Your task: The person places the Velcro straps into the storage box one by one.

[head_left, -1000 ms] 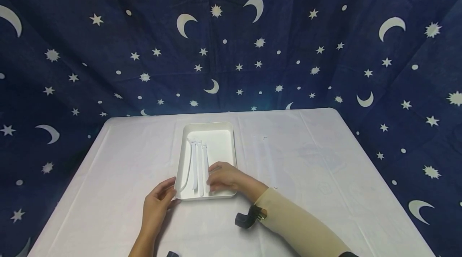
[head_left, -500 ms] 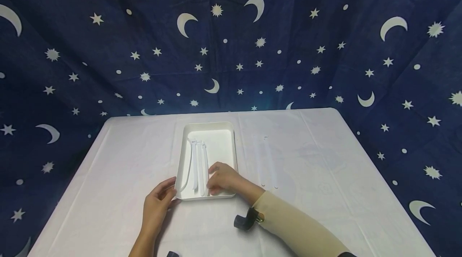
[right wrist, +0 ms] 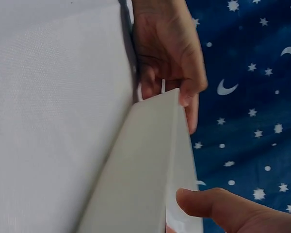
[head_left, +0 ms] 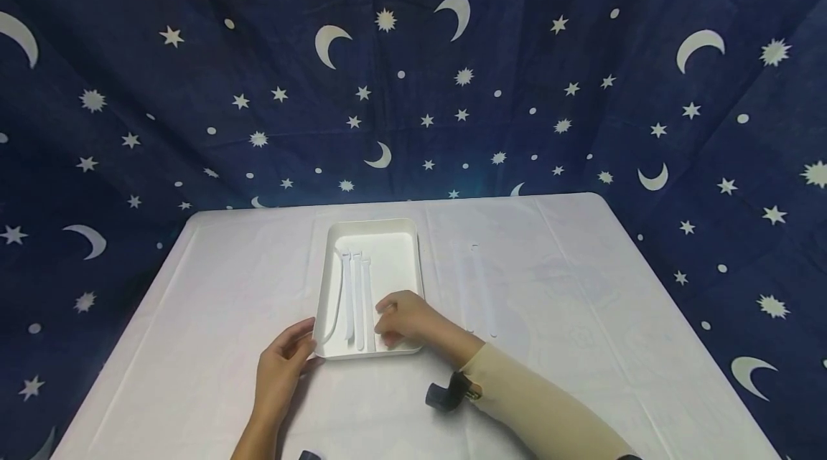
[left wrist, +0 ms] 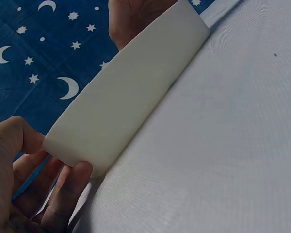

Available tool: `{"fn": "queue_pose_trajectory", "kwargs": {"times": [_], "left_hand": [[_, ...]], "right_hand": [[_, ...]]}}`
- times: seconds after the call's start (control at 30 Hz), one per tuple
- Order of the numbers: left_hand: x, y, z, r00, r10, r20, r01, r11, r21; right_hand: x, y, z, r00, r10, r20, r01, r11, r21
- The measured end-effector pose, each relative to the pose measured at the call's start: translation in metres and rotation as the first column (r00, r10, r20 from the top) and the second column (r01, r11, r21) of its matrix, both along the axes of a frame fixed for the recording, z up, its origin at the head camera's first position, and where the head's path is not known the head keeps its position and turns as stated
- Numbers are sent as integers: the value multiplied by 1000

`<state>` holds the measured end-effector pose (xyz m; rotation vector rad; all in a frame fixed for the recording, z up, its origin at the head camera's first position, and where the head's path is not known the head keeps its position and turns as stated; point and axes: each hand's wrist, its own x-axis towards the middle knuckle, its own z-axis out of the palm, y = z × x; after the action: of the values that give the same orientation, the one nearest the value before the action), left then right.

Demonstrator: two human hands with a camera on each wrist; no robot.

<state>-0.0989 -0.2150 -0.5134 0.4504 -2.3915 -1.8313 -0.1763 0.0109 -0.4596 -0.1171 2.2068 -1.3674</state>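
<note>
A shallow white tray (head_left: 397,248) lies on the table in the head view. Several thin white strips (head_left: 358,302) are lined up lengthwise in its left half, each with a small slotted head at the far end; the leftmost one is bowed. My left hand (head_left: 282,365) grips the tray's near left corner, its fingertips on the rim and outer wall, as the left wrist view also shows. Inside the near right part of the tray hovers my right hand (head_left: 407,320), fingers loosely bent, just right of the rightmost strip (head_left: 367,306). Its fingertips are partly hidden, and nothing shows in its grasp.
Two more pale strips (head_left: 483,291) lie on the white tablecloth (head_left: 581,345), right of the tray and beyond the right forearm. A dark blue curtain (head_left: 413,51) with moons and stars hangs behind the table's far edge.
My right hand came down to the rightmost strip and touched its near end, then drew slightly right, off it. That strip now lies straighter. My left hand has stayed at the tray's corner.
</note>
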Motion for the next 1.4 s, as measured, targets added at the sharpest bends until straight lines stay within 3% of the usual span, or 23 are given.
{"fn": "queue_pose_trajectory", "kwargs": {"times": [0.13,0.43,0.67,1.03,1.4], "left_hand": [[0,0,0,1000,-6,0,6,1000,-9],[1,-1,3,1000,-14,2,14,1000,-15],[0,-1,4,1000,-8,0,8,999,-33],[1,1,2,1000,-1,21,1,1000,-4],[1,-1,2,1000,-7,13,7,1000,7]], "right_hand": [[-1,20,10,998,-8,-55,7,1000,-20],[-4,104,32,975,-187,-117,184,982,-35],[2,154,26,935,-299,-191,314,948,52],[19,162,-10,903,-353,-244,399,900,174],[21,150,-21,852,-349,-391,467,845,261]]}}
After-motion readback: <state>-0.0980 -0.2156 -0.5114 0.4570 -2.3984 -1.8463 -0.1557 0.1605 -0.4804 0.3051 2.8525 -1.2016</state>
